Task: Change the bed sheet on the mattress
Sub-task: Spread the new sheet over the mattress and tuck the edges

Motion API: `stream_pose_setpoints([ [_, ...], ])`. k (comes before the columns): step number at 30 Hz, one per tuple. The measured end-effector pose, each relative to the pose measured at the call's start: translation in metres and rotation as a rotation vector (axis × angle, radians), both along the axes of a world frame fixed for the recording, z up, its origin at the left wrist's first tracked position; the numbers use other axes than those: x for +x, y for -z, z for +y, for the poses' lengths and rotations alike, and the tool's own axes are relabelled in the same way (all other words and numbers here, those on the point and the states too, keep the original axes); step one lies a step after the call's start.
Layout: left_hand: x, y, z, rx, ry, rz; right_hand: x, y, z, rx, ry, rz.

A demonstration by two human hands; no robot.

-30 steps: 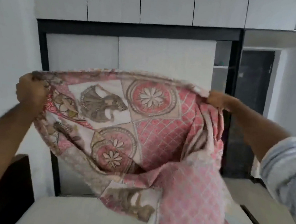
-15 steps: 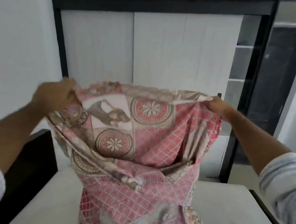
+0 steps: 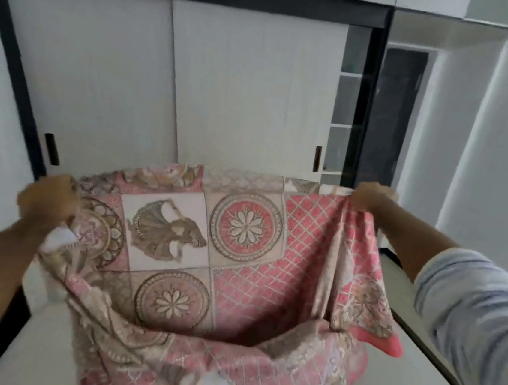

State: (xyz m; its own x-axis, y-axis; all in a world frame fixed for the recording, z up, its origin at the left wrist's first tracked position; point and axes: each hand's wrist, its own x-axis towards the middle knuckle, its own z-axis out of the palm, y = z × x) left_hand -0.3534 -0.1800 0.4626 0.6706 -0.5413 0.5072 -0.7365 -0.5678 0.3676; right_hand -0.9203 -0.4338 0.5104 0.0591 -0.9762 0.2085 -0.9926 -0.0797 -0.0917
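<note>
Both hands hold the patterned sheet (image 3: 240,253) up over the bare mattress (image 3: 434,377): the left hand (image 3: 46,202) bunches one top corner in its grip, the right hand (image 3: 371,198) pinches the other. Doing this well probably means keeping the top edge taut and level, arms wide, so the hanging folds open before the sheet is laid.

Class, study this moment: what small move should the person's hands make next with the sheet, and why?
Probably spread both hands wider apart. The left hand and right hand grip the pink sheet by its top edge, but it hangs bunched and folded above the bare mattress.
</note>
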Motion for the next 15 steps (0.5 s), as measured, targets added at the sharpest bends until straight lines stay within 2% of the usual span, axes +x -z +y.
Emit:
stream_pose_setpoints([
  [2, -0.037, 0.02, -0.009, -0.153, 0.023, 0.302, -0.021, 0.033, -0.002, 0.111, 0.06, -0.152],
  [4, -0.059, 0.05, -0.029, -0.217, 0.041, 0.454, -0.044, 0.057, -0.003, 0.196, 0.101, -0.355],
  [7, -0.09, 0.076, -0.076, -0.26, 0.046, 0.513, -0.079, 0.064, -0.022, 0.071, 0.178, -0.749],
  [9, -0.122, 0.082, -0.104, -0.265, 0.142, 0.468, -0.107, 0.062, -0.043, -0.072, 0.219, -1.181],
  [11, -0.156, 0.087, -0.135, -0.214, 0.253, 0.327, -0.133, 0.051, -0.048, -0.304, 0.285, -1.273],
  [15, -0.207, 0.121, -0.205, 0.087, 0.316, 0.12, -0.172, 0.068, -0.056, -0.597, 0.173, -0.999],
])
